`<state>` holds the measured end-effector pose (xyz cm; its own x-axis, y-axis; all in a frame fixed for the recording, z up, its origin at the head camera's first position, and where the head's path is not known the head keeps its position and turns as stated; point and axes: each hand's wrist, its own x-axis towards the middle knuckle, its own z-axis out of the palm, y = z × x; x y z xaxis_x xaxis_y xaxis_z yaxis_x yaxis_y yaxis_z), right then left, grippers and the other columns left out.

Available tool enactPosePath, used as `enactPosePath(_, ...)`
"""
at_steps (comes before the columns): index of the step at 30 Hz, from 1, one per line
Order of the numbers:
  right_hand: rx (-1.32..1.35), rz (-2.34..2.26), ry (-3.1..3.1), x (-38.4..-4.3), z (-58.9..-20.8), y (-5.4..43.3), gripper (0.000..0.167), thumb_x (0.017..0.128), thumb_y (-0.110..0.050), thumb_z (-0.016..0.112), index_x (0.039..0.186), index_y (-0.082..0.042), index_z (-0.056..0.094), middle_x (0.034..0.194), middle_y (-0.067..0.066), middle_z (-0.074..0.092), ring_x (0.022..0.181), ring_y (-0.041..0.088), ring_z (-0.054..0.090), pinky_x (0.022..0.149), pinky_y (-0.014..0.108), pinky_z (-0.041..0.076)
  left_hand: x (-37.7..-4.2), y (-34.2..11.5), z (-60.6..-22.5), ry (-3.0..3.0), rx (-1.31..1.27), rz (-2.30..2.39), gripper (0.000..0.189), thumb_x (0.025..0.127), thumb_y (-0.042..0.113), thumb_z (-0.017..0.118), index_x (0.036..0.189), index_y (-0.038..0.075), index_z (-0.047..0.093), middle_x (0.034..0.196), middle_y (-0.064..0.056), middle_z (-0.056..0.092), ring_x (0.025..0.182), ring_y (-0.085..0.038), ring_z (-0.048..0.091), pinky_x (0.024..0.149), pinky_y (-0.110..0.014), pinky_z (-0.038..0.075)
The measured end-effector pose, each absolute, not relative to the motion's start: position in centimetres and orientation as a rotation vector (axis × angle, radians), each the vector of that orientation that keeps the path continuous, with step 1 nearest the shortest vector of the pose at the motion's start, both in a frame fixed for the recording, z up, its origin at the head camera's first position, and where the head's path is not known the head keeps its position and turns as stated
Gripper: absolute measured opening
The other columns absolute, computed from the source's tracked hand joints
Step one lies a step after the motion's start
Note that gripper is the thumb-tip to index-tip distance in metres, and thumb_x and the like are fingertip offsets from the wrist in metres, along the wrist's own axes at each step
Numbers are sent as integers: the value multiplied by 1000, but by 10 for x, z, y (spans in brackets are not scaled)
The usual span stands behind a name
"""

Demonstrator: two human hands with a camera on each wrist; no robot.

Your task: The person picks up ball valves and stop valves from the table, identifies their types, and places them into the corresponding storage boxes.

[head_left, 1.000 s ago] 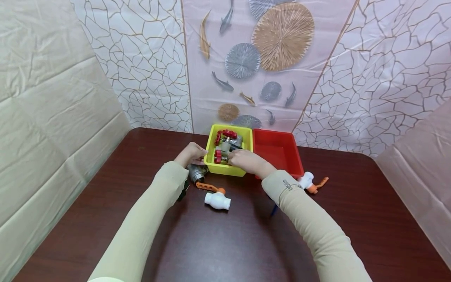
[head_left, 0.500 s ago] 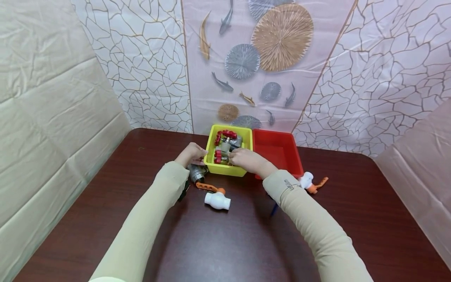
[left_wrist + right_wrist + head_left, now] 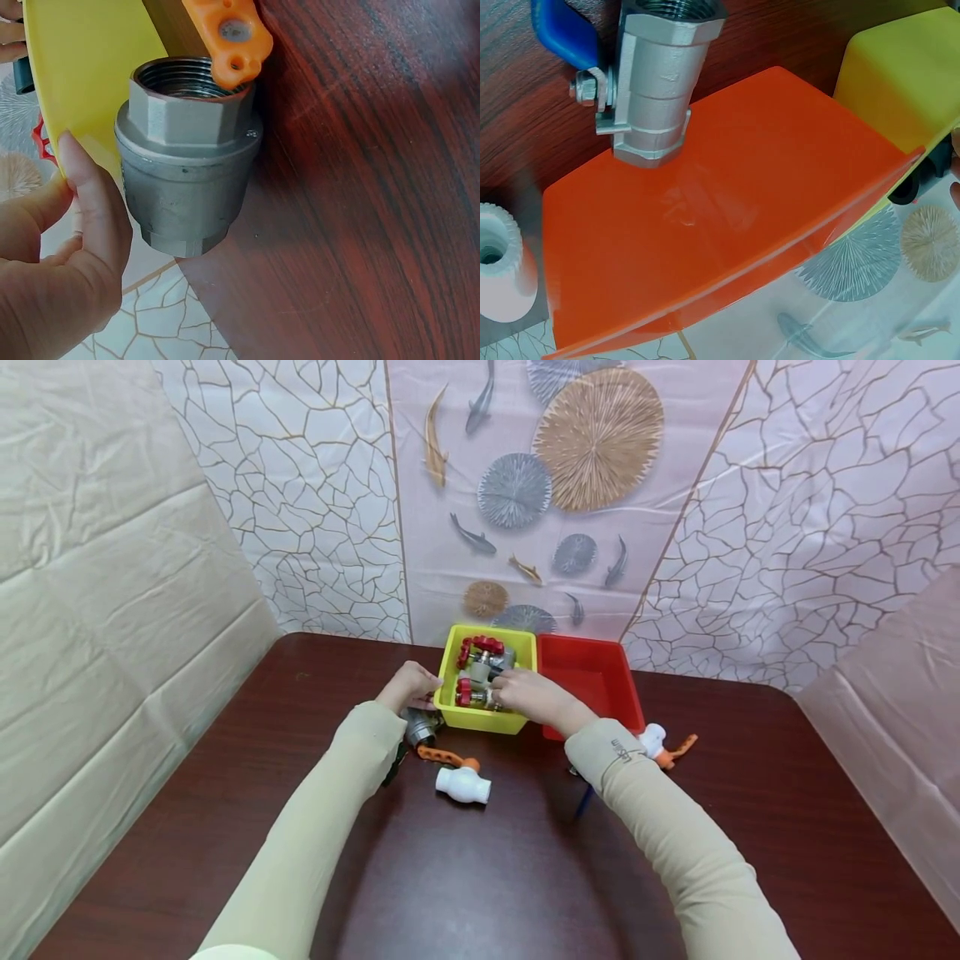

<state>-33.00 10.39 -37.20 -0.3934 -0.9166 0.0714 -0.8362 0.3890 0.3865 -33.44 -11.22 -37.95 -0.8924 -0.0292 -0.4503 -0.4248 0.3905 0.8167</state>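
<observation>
My left hand (image 3: 411, 685) pinches the left rim of a yellow bin (image 3: 90, 67) between thumb and fingers. Inside are several valves, among them a red-handled valve (image 3: 465, 693) at the front and a red handwheel (image 3: 489, 645) behind. My right hand (image 3: 528, 695) reaches into the bin with bent fingers, close to a metal valve body and a black fitting (image 3: 922, 176); I cannot tell what it grips. Beside the left hand stands a steel threaded check valve (image 3: 187, 157). A white ball valve (image 3: 463, 786) with an orange handle lies in front of the bin.
A red bin (image 3: 592, 681) stands against the yellow one on the right. In front of it is a steel ball valve (image 3: 660, 90) with a blue handle. Another white valve (image 3: 654, 739) with an orange handle lies to its right. A patterned cloth (image 3: 330, 485) hangs behind the table.
My right hand has shifted slightly right and back inside the yellow bin, showing more metal by its fingertips. The left hand stays on the rim.
</observation>
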Motion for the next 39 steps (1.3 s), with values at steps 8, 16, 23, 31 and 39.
enactPosePath(8, 1500, -371, -2395, -327, -367, 110, 7, 81, -3, 70, 84, -7, 73, 80, 6, 67, 78, 22, 60, 72, 30, 52, -335, -109, -381, 2332, -404, 1481, 33, 97, 13, 51, 122, -6, 58, 115, -21, 61, 58, -11, 54, 53, -20, 52)
enactPosePath(16, 1425, -415, -2445, -324, -363, 122, 13, 82, 3, 65, 89, -5, 71, 83, 6, 67, 82, 22, 60, 76, 30, 51, -335, -109, -382, 2360, -398, 1485, 31, 96, 14, 52, 119, -6, 60, 110, -21, 63, 60, -12, 56, 57, -23, 55)
enactPosePath(23, 1344, -269, -2550, -321, -361, 136, 10, 81, 2, 67, 87, -6, 69, 82, 6, 65, 79, 21, 60, 72, 31, 51, -336, -110, -382, 2479, -380, 1365, 27, 94, 16, 56, 110, -5, 63, 78, -8, 57, 49, -9, 53, 52, -23, 54)
enactPosePath(31, 1156, -247, -2670, -319, -356, 160, 15, 82, -5, 70, 97, -8, 71, 94, 7, 70, 87, 25, 62, 77, 36, 52, -331, -114, -376, 2678, -254, 1174, 25, 93, 19, 60, 102, -2, 69, 68, -4, 56, 48, -9, 53, 55, -26, 56)
enactPosePath(39, 954, -68, -2779, -318, -356, 189, 28, 85, 7, 58, 108, -4, 69, 101, 13, 69, 93, 29, 63, 79, 40, 53, -323, -115, -379, 2859, -30, 958, 24, 94, 24, 58, 96, 2, 68, 88, -10, 65, 63, -15, 55, 57, -25, 49)
